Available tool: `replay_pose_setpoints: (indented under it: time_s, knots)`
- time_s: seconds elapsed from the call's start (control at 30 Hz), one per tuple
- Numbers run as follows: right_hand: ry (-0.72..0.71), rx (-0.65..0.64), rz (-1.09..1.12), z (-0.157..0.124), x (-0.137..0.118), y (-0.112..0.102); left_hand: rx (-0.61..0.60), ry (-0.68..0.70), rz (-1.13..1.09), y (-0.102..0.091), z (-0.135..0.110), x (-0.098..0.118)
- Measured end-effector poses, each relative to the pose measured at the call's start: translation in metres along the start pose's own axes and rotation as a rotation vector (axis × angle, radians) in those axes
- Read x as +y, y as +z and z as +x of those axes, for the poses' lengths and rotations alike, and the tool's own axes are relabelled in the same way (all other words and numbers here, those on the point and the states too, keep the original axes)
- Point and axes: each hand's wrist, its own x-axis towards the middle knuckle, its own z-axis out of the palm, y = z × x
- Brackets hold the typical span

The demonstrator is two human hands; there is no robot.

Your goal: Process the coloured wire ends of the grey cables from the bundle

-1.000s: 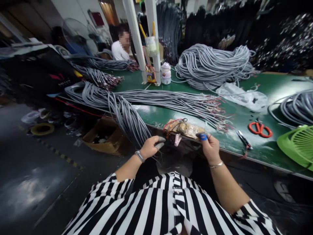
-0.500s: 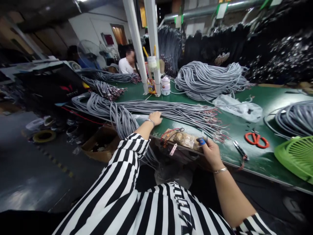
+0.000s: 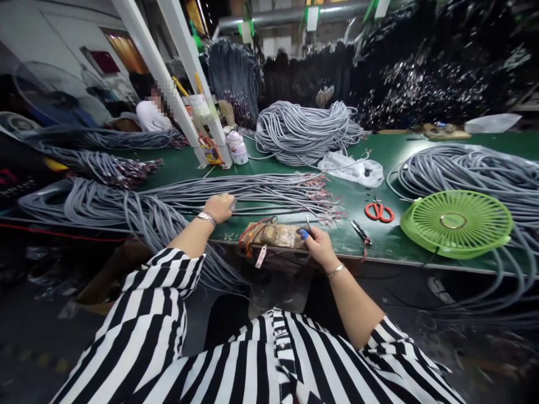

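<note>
My left hand (image 3: 219, 207) rests at the near edge of a spread bundle of grey cables (image 3: 261, 188), its fingers curled over a grey cable. Stripped ends with red and white wires (image 3: 324, 196) fan out at the bundle's right. My right hand (image 3: 322, 247), with blue on the thumb, is closed on a small dark tool (image 3: 304, 230); a thin metal tip seems to stick up from it, but its kind is unclear. Right beside that hand, a brown block wrapped in clear tape (image 3: 280, 235) lies along the table edge, with red and black leads and a pink tag (image 3: 261, 256).
Orange-handled scissors (image 3: 379, 212), small cutters (image 3: 361, 233) and a green fan (image 3: 457, 224) are on the right. Behind are a coiled grey cable heap (image 3: 307, 132), a plastic bag (image 3: 353, 168) and a white bottle (image 3: 237, 148). A person in white (image 3: 154, 115) sits beyond the posts.
My view has swung right, so the scene sits further left and more of the green fan shows. Both hands stay at about the same places on the table.
</note>
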Motion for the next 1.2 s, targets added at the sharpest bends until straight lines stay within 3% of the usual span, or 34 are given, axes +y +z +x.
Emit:
replay_pose_setpoints:
  time_s: [0.13, 0.23, 0.3, 0.4, 0.57, 0.7, 0.73, 0.8, 0.9, 1.1, 1.2]
  knots:
    - [0.02, -0.003, 0.052, -0.002, 0.001, 0.0, 0.388, -0.192, -0.134, -0.024, -0.01, -0.01]
    - [0.068, 0.043, 0.12, -0.005, 0.006, -0.001, 0.52, -0.279, -0.366, -0.034, -0.029, -0.013]
    - [0.097, 0.121, 0.201, -0.007, 0.011, -0.001, 0.556, -0.249, -0.537, -0.039, -0.049, -0.007]
    - [0.106, 0.24, 0.337, -0.008, 0.017, -0.001, 0.535, -0.057, -0.659, -0.052, -0.086, 0.011]
    - [0.122, 0.27, 0.441, -0.007, 0.016, -0.002, 0.201, 0.584, -0.54, -0.077, -0.151, 0.069]
    - [0.124, 0.236, 0.469, -0.006, 0.012, -0.002, 0.084, 0.963, -0.527, -0.066, -0.187, 0.13]
    - [0.121, 0.23, 0.468, -0.006, 0.011, -0.002, 0.063, 1.002, -0.543, -0.06, -0.194, 0.142]
    - [0.117, 0.218, 0.458, -0.005, 0.01, -0.001, 0.006, 0.922, -0.603, -0.047, -0.203, 0.158]
    - [0.124, 0.207, 0.434, -0.004, 0.01, 0.0, -0.117, 0.696, -0.949, -0.028, -0.213, 0.159]
    - [0.073, 0.227, 0.286, -0.006, 0.018, -0.005, -0.239, -0.103, -1.797, 0.011, -0.241, 0.142]
    - [0.025, 0.221, 0.139, -0.018, 0.014, -0.003, -0.197, -0.291, -2.003, 0.027, -0.255, 0.14]
